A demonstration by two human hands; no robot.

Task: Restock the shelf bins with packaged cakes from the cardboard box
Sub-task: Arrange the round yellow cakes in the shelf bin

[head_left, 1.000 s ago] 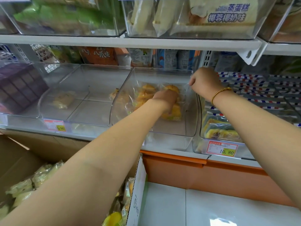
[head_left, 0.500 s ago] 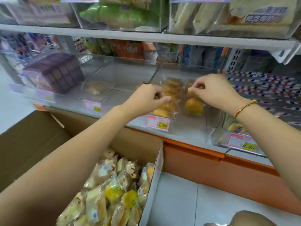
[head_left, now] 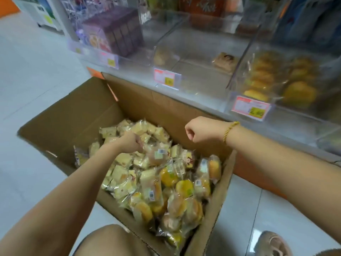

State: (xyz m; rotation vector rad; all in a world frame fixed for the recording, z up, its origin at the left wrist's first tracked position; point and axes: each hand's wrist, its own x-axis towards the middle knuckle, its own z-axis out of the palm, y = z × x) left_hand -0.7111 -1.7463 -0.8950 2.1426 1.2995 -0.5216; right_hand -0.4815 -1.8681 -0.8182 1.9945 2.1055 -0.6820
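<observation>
knee (head_left: 110,241) at bottom centre, sandalled foot (head_left: 273,244) bottom right: person looks crouched at the box, which suits working a low shelf. cardboard box (head_left: 73,111) sits open on the floor, centre frame, close against the shelf base, so the carry is short. packaged cakes (head_left: 156,183) are piled in it, mixed sorts: pale square ones toward the left, round yellow ones toward the bottom. left hand (head_left: 132,143) is down on the pile at mid frame, fingers curled under. can't tell if it has a pack pinched or is only touching; the knuckles hide it. right hand (head_left: 199,132) is a clenched fist with nothing in it, bracelet (head_left: 230,131) on the wrist, hanging over the box's far edge below the shelf lip. my read: parked, ready for the next pack. further up, right of frame, clear bin (head_left: 238,74) holds yellow round cakes (head_left: 299,93) with room to spare, price tag (head_left: 251,108) on its front. middle bin (head_left: 193,43) beside it is nearly bare, with one brown cake (head_left: 224,60). purple boxes (head_left: 114,30) sit upper left. judgement: pick phase, restock far from done.
</observation>
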